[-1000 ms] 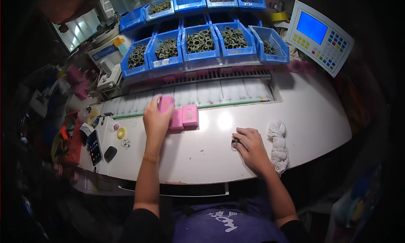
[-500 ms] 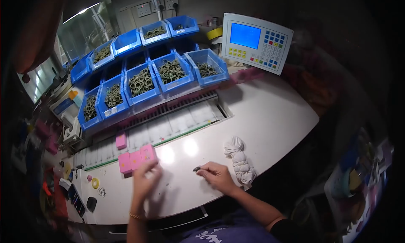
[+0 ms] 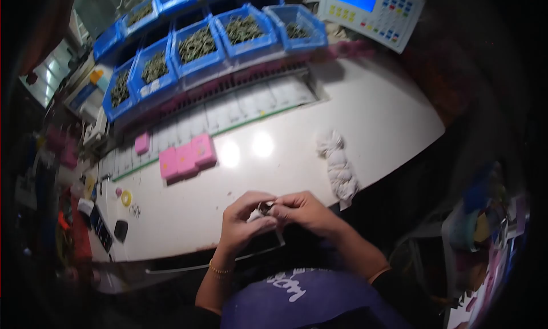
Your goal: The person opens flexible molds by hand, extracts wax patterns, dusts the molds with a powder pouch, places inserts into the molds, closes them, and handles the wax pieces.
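Note:
My left hand (image 3: pixel 242 219) and my right hand (image 3: pixel 308 212) meet in front of my body at the table's near edge. Between their fingertips is a small dark ring-like piece (image 3: pixel 266 207), mostly covered by the fingers. My right thumb and fingers pinch it. The fingers of my left hand curl around its other side, and a small white bit (image 3: pixel 255 215) shows there, too blurred to name. To the right of my hands a twisted white cloth (image 3: pixel 341 172) lies on the white table (image 3: pixel 285 157).
Blue bins (image 3: pixel 197 46) of greenish metal rings stand at the back. Pink boxes (image 3: pixel 187 159) lie before a marked strip (image 3: pixel 228 112). A keypad display (image 3: pixel 371 12) is at back right. Yellow tape (image 3: pixel 127 198) and a phone (image 3: pixel 100 229) are at left.
My left hand has come right, away from the pink boxes, to join my right hand at the small dark piece. Both hands are nearer my body, and the view has tilted downward.

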`<state>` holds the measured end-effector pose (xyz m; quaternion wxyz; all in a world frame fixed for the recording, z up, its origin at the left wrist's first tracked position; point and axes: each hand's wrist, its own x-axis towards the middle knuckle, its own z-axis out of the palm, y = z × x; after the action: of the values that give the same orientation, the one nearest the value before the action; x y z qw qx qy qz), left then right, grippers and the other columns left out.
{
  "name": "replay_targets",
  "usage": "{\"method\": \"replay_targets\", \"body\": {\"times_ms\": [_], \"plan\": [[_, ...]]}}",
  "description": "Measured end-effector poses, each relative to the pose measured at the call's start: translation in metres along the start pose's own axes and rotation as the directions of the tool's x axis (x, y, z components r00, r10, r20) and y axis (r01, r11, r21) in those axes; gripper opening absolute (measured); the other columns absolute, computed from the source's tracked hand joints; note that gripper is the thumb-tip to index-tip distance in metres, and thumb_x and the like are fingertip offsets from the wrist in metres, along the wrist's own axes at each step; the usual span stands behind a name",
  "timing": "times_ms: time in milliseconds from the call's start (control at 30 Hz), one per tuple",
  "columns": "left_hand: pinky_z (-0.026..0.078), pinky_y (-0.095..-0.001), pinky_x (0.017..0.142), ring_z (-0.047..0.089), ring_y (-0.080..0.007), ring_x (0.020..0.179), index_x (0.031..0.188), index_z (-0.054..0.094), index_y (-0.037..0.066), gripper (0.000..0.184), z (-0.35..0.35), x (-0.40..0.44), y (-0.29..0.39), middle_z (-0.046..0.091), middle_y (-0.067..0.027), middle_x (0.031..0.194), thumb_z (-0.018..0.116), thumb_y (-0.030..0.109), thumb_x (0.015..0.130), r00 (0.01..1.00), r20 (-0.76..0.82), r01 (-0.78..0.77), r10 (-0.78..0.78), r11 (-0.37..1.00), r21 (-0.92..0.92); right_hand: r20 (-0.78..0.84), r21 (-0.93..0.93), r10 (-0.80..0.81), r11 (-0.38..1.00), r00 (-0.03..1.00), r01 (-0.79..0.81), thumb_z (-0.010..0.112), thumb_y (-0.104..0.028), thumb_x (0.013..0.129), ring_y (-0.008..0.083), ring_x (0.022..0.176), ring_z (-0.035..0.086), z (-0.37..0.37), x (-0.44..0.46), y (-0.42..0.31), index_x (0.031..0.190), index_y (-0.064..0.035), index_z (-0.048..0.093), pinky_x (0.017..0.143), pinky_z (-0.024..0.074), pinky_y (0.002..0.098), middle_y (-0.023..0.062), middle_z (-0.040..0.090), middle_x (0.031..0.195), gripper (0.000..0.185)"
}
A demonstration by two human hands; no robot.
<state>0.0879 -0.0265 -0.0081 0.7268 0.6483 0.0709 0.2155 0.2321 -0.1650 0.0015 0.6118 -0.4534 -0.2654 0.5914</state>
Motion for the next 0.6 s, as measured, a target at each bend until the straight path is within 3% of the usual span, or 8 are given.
{"method": "replay_targets", "body": {"times_ms": [167,233,267,300,367,400,467,600], "plan": [[0.05,-0.0289,0.089,0.064,-0.015,0.098,0.112,0.066,0.0,0.03,0.009,-0.008,0.0,0.067,-0.0085,0.106,0.075,-0.004,0.083,0.995,-0.093,0.018,-0.038,0.978,-0.207,0.039,0.014,-0.061,0.998,0.997,0.06,0.063,-0.019,0.1,0.01,0.081,0.066,0.005,-0.01,-0.004,0.104,-0.0001,0.069,0.074,0.053,0.0243,0.0031,0.068,0.089,0.021],[0.052,-0.0303,0.088,0.064,-0.0165,0.097,0.11,0.065,0.001,0.032,0.013,-0.01,-0.001,0.066,-0.0091,0.104,0.08,0.01,0.083,0.974,-0.199,0.036,-0.105,0.946,-0.322,-0.129,-0.104,-0.145,0.986,0.981,0.132,0.066,-0.014,0.098,0.0103,0.084,0.066,0.013,-0.016,-0.005,0.109,0.0003,0.069,0.076,0.0538,0.0252,0.0027,0.068,0.091,0.019],[0.051,-0.0278,0.089,0.065,-0.0131,0.097,0.112,0.065,0.002,0.03,0.013,-0.011,-0.005,0.07,-0.0063,0.102,0.076,0.0,0.085,0.973,-0.211,0.012,-0.096,0.93,-0.367,-0.165,-0.149,-0.181,0.976,0.97,0.157,0.069,-0.01,0.095,0.011,0.084,0.066,0.015,-0.016,-0.005,0.113,0.001,0.069,0.077,0.054,0.0257,0.0041,0.069,0.093,0.022],[0.051,-0.0278,0.089,0.065,-0.0131,0.097,0.112,0.065,0.002,0.03,0.013,-0.012,-0.005,0.07,-0.0063,0.102,0.076,0.0,0.085,0.972,-0.212,0.014,-0.099,0.93,-0.367,-0.165,-0.147,-0.18,0.977,0.97,0.156,0.069,-0.01,0.095,0.011,0.084,0.066,0.016,-0.016,-0.005,0.113,0.001,0.069,0.077,0.054,0.0257,0.0041,0.069,0.093,0.022],[0.052,-0.0265,0.088,0.065,-0.0124,0.096,0.112,0.064,0.002,0.03,0.016,-0.012,-0.006,0.069,-0.0057,0.102,0.076,-0.001,0.085,0.969,-0.217,0.024,-0.113,0.926,-0.376,-0.064,-0.639,-0.542,0.667,0.838,0.383,0.072,-0.008,0.091,0.0146,0.081,0.066,0.015,-0.016,-0.004,0.111,0.0009,0.069,0.073,0.0534,0.0272,0.0074,0.069,0.094,0.022],[0.052,-0.0265,0.088,0.065,-0.0124,0.096,0.112,0.064,0.002,0.03,0.017,-0.012,-0.006,0.069,-0.0057,0.102,0.076,-0.001,0.085,0.97,-0.215,0.028,-0.117,0.926,-0.377,-0.069,-0.639,-0.541,0.669,0.838,0.379,0.072,-0.008,0.091,0.0146,0.081,0.066,0.016,-0.016,-0.004,0.111,0.0009,0.069,0.073,0.0534,0.0272,0.0074,0.069,0.094,0.022],[0.051,-0.0254,0.088,0.065,-0.0115,0.095,0.113,0.064,0.002,0.031,0.019,-0.011,-0.006,0.069,-0.0045,0.101,0.076,-0.001,0.084,0.971,-0.225,-0.009,-0.081,0.929,-0.371,0.012,-0.787,-0.666,0.454,0.746,0.418,0.072,-0.006,0.088,0.0221,0.08,0.066,0.018,-0.016,-0.004,0.105,0.0004,0.068,0.07,0.0525,0.0318,0.0115,0.068,0.093,0.019],[0.051,-0.0251,0.087,0.064,-0.0108,0.096,0.113,0.064,0.002,0.031,0.025,-0.012,-0.006,0.068,-0.0037,0.101,0.076,-0.002,0.084,0.97,-0.226,0.001,-0.091,0.929,-0.37,0.053,-0.831,-0.739,0.34,0.672,0.44,0.069,-0.006,0.089,0.0279,0.079,0.063,0.021,-0.009,0.001,0.1,-0.0011,0.065,0.068,0.0513,0.0368,0.0123,0.065,0.09,0.013]]}}
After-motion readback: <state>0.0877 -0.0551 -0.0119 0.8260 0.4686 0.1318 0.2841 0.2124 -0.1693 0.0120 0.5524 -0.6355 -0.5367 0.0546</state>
